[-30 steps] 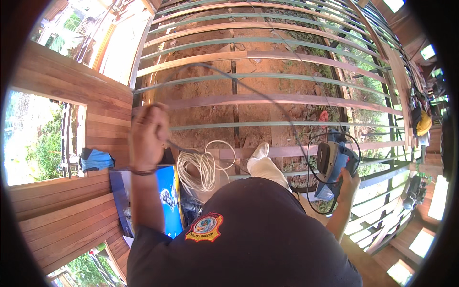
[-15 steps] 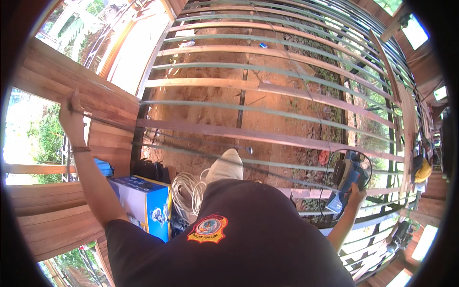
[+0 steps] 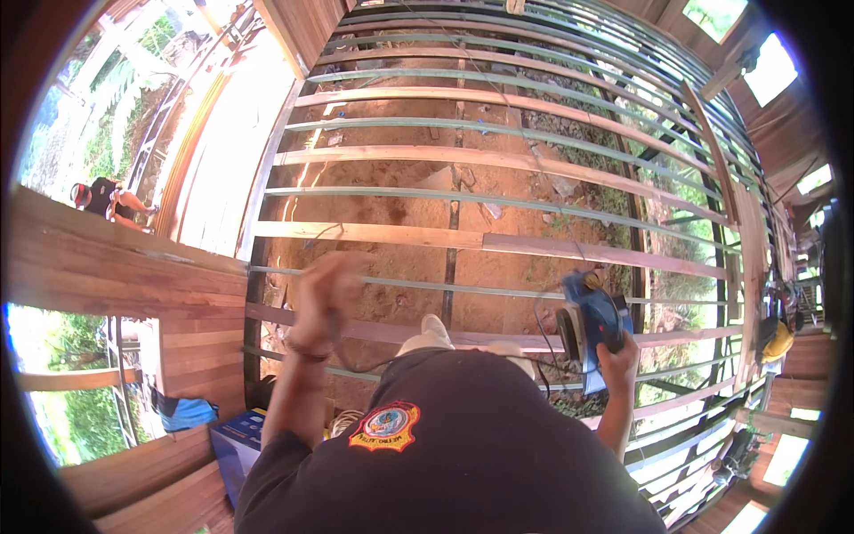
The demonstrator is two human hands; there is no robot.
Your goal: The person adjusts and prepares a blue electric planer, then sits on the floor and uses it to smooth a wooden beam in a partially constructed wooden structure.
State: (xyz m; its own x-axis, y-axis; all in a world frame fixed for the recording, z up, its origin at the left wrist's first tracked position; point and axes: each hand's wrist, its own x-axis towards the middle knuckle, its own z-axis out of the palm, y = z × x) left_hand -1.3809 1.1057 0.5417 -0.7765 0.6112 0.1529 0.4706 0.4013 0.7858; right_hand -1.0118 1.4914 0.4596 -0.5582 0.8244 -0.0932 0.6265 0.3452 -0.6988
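My right hand (image 3: pixel 616 358) is closed around a blue-and-black corded power tool (image 3: pixel 594 319), held above the floor joists with its dark side facing left; its exact kind is not clear. A dark cable (image 3: pixel 365 368) runs from near the tool across my front to my left hand (image 3: pixel 334 289). That hand is raised at the left over the joists and smeared by motion. The cable comes out at its lower side, so the fingers seem closed on it. My light-coloured shoe (image 3: pixel 434 331) shows below, among the joists.
Parallel wooden joists (image 3: pixel 382 233) span open gaps above bare earth (image 3: pixel 400 196). A plank wall (image 3: pixel 124 276) with openings stands left. Beside me are a blue box (image 3: pixel 233 454) and coiled pale cable (image 3: pixel 345 422). Another person (image 3: pixel 111 200) is outside at far left. A yellow helmet (image 3: pixel 778 343) is at right.
My left hand has moved from the plank wall inward to the right, over the joists, bringing the cable along. The tool has shifted slightly left and turned. My view has moved forward.
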